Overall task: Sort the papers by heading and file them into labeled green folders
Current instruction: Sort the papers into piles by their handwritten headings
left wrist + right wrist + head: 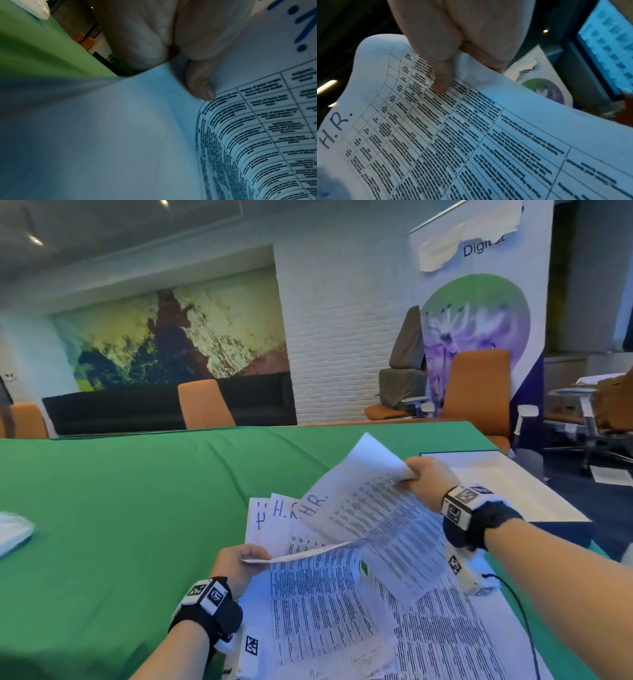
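Observation:
A sheet headed "H.R." [356,508] with a printed table is lifted off the table, tilted. My right hand [416,477] pinches its far right edge; in the right wrist view the thumb [440,81] lies on the H.R. sheet [453,135]. My left hand [243,559] pinches the near left edge of a sheet [301,554]; its thumb [202,88] presses on printed paper [257,128]. Beneath lie several fanned sheets [318,604], two with "H." headings showing [279,510]. No green folder can be made out.
The table wears a green cloth [120,525]. A white-topped dark box [513,487] sits at the right edge, a white object [13,532] at the far left. Orange chairs [205,405] and a banner [479,320] stand behind the table. A black cable [520,611] trails over the papers.

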### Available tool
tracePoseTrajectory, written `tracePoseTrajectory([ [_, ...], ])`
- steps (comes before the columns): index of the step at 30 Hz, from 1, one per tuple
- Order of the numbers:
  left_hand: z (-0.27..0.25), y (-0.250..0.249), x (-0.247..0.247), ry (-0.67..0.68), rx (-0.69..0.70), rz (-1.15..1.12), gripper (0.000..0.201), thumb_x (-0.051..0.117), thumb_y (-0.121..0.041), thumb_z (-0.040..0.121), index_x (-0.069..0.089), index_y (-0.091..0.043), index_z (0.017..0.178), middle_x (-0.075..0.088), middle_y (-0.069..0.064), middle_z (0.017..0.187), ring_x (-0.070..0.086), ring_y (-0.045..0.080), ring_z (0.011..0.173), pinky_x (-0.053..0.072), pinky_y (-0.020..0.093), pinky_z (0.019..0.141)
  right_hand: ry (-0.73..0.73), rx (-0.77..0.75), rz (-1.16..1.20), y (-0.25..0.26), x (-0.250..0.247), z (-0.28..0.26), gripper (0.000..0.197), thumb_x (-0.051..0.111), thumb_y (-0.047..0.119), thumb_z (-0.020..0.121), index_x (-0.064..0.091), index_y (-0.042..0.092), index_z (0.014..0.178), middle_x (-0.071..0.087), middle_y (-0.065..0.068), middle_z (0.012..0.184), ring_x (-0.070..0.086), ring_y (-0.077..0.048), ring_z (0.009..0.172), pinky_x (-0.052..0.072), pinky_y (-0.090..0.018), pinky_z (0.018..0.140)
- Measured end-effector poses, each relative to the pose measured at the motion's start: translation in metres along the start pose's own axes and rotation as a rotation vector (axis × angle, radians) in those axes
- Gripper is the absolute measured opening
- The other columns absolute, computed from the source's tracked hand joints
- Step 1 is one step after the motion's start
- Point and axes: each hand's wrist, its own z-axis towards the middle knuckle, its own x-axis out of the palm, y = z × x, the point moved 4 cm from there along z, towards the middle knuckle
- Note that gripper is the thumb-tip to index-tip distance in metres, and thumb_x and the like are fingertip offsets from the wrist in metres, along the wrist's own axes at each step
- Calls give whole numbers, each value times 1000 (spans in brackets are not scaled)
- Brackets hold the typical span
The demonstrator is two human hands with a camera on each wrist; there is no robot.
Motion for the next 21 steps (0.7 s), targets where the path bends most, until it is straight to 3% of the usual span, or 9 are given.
tracePoseTrajectory([
  [5, 0, -3, 6, 69, -16, -64, 51, 49, 25, 77, 66, -8, 42, 64, 2, 51, 52, 27, 81, 47, 42, 84, 56, 9, 283, 29, 32, 20, 17, 79, 11, 73, 71, 21, 84, 72, -4, 87, 64, -20, 81, 53, -37, 80],
  [8, -4, -6, 5, 41, 31, 116, 21, 63, 14, 76, 62, -1, 62, 59, 12, 65, 49, 19, 70, 44, 27, 69, 17, 92, 443, 27, 39, 23, 14, 73, 10, 80, 68, 15, 91, 68, -1, 80, 58, -14, 66, 48, -25, 61],
  [9, -4, -6, 4, 24, 40, 124, 18, 65, 12, 77, 60, 0, 64, 59, 12, 70, 49, 18, 69, 42, 26, 67, 4, 117, 457, 24, 41, 21, 13, 71, 12, 83, 66, 12, 95, 66, 1, 80, 57, -11, 65, 44, -23, 58],
  [11, -2, -7, -1, -21, 28, 79, 18, 66, 8, 79, 64, -5, 67, 64, 10, 76, 55, 21, 76, 42, 29, 74, 44, 157, 412, 15, 46, 14, 4, 64, 15, 88, 60, 14, 88, 62, 4, 78, 56, -9, 67, 41, -22, 57],
  [13, -4, -15, -5, -64, 44, 36, 17, 66, 7, 79, 66, -7, 69, 65, 8, 78, 59, 24, 80, 43, 30, 77, 89, 179, 348, 5, 52, 7, 14, 62, 13, 90, 56, 18, 78, 59, 5, 75, 56, -13, 70, 40, -22, 56],
  [15, -8, -25, -5, -82, 77, -9, 11, 64, 7, 81, 66, -2, 74, 64, 4, 76, 59, 21, 76, 43, 27, 73, 85, 218, 359, -5, 54, 5, 3, 64, 11, 88, 61, 10, 87, 63, 0, 78, 59, -19, 76, 43, -23, 62],
  [18, -12, -39, -4, -101, 108, -97, 9, 63, 6, 82, 68, -1, 83, 65, 0, 79, 59, 17, 76, 43, 26, 74, 128, 234, 382, -4, 54, 1, 11, 67, 12, 86, 65, 7, 95, 68, -4, 83, 64, -18, 74, 47, -23, 61],
  [20, -11, -48, -3, -114, 134, -117, 9, 64, 6, 82, 69, -1, 83, 66, 1, 82, 60, 20, 79, 43, 24, 72, 172, 215, 373, 3, 61, 0, 3, 66, 11, 86, 65, 8, 85, 67, -3, 77, 63, -16, 68, 49, -24, 61],
  [21, -12, -53, -1, -122, 149, -121, 9, 64, 5, 81, 69, -1, 84, 65, 0, 81, 59, 19, 78, 43, 22, 67, 180, 207, 358, 7, 63, -1, 11, 61, 8, 88, 62, 10, 77, 66, -4, 74, 62, -18, 67, 49, -26, 61],
])
